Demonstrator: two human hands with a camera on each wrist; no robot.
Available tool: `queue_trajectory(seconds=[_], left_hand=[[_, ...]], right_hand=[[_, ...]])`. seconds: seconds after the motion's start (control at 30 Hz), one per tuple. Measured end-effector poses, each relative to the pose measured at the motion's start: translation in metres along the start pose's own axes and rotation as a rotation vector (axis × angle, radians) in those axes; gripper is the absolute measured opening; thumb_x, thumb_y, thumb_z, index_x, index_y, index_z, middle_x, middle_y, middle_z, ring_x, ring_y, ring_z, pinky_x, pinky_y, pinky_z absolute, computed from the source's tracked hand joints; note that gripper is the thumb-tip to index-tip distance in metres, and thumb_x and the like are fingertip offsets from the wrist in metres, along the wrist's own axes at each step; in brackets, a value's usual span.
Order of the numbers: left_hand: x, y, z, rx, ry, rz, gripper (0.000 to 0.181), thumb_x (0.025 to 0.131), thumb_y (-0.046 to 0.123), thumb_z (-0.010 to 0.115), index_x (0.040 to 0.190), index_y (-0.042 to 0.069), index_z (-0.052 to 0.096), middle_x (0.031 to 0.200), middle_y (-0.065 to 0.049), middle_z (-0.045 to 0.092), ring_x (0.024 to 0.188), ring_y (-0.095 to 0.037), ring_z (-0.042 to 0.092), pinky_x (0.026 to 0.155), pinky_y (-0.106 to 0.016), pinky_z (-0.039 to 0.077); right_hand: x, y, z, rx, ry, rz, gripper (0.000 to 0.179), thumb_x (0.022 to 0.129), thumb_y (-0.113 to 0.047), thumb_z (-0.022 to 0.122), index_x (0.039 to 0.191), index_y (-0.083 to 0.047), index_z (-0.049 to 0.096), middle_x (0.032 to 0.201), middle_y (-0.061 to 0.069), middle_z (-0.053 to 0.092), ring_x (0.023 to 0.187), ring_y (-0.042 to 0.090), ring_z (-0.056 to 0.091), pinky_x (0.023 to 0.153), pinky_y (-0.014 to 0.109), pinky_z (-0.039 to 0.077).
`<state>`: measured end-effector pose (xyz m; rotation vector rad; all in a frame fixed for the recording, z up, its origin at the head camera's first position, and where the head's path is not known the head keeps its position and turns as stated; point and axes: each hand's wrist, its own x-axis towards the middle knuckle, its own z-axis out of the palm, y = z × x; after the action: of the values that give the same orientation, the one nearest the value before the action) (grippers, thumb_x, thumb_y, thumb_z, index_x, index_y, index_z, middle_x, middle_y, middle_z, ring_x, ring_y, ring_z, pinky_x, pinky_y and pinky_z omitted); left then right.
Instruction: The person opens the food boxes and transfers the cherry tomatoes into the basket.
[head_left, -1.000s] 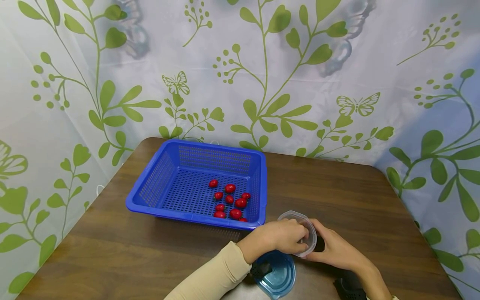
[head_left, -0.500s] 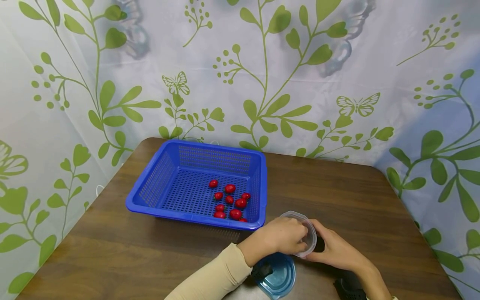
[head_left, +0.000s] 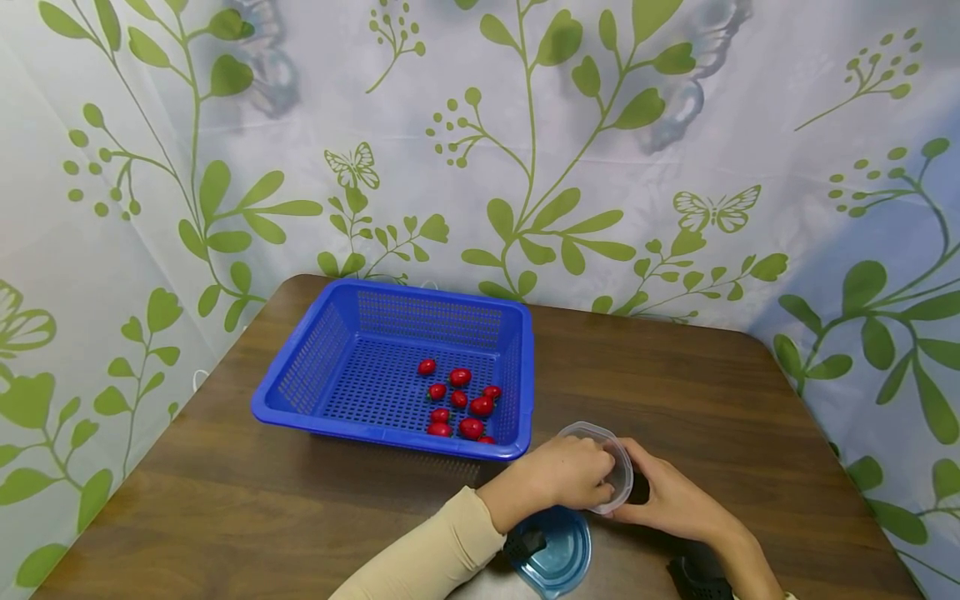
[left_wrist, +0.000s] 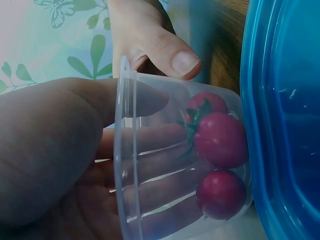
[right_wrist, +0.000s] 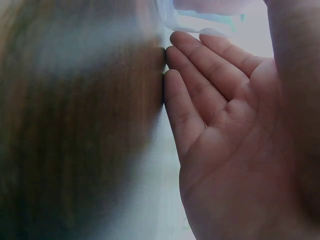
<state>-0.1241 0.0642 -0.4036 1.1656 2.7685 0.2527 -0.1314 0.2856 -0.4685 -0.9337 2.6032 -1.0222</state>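
Note:
A clear plastic tub stands on the table right of centre. My left hand reaches over its rim from the left, fingers fairly straight inside. Through the clear wall in the left wrist view, three cherry tomatoes lie at the bottom, near those fingertips; one has a green stem top. No tomato shows pinched. My right hand holds the tub from the right, thumb at the near side and forefinger at the far side. In the right wrist view its other fingers extend with tips at the table.
A blue perforated basket stands to the left with several cherry tomatoes in its right half. Beside the tub, below my left wrist, lies a round blue lid. A patterned cloth hangs behind the wooden table.
My left hand has stayed in the tub, its wrist shifting only slightly. The right hand, tub, lid and basket have not visibly moved.

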Motion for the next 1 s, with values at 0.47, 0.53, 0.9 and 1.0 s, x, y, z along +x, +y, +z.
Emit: queue_trajectory(seconds=[0.47, 0.53, 0.9, 1.0], left_hand=[[0.0008, -0.0003, 0.0, -0.064, -0.034, -0.025, 0.029, 0.099, 0.031, 0.067, 0.075, 0.02, 0.054, 0.062, 0.011, 0.043, 0.053, -0.004, 0.044, 0.049, -0.018, 0.035], [0.0016, -0.0003, 0.0004, -0.066, -0.034, -0.025, 0.027, 0.098, 0.03, 0.068, 0.076, 0.02, 0.055, 0.062, 0.011, 0.044, 0.053, -0.004, 0.045, 0.05, -0.018, 0.035], [0.0071, -0.0036, 0.0039, -0.063, 0.004, 0.038, 0.01, 0.093, 0.024, 0.075, 0.085, 0.02, 0.071, 0.067, 0.012, 0.052, 0.058, -0.002, 0.047, 0.052, -0.015, 0.034], [0.0074, -0.0042, 0.004, -0.065, 0.016, 0.046, 0.011, 0.092, 0.023, 0.075, 0.083, 0.02, 0.069, 0.067, 0.013, 0.052, 0.059, -0.002, 0.047, 0.052, -0.014, 0.034]], right_hand=[[-0.0005, 0.0027, 0.0001, -0.006, 0.0, 0.006, 0.081, 0.083, -0.044, 0.086, 0.148, -0.023, 0.044, 0.136, -0.008, 0.059, 0.114, 0.007, 0.063, 0.097, 0.026, 0.055], [-0.0006, 0.0022, 0.0, -0.005, 0.0, 0.008, 0.081, 0.082, -0.044, 0.086, 0.148, -0.023, 0.044, 0.136, -0.008, 0.06, 0.114, 0.007, 0.063, 0.097, 0.026, 0.055], [-0.0003, 0.0015, -0.001, -0.008, 0.003, 0.007, 0.079, 0.083, -0.043, 0.086, 0.147, -0.024, 0.044, 0.133, -0.005, 0.062, 0.112, 0.006, 0.062, 0.096, 0.025, 0.054], [-0.0004, 0.0012, -0.0012, -0.016, 0.004, 0.008, 0.079, 0.083, -0.043, 0.086, 0.147, -0.023, 0.044, 0.133, -0.004, 0.062, 0.112, 0.006, 0.062, 0.096, 0.025, 0.054]])
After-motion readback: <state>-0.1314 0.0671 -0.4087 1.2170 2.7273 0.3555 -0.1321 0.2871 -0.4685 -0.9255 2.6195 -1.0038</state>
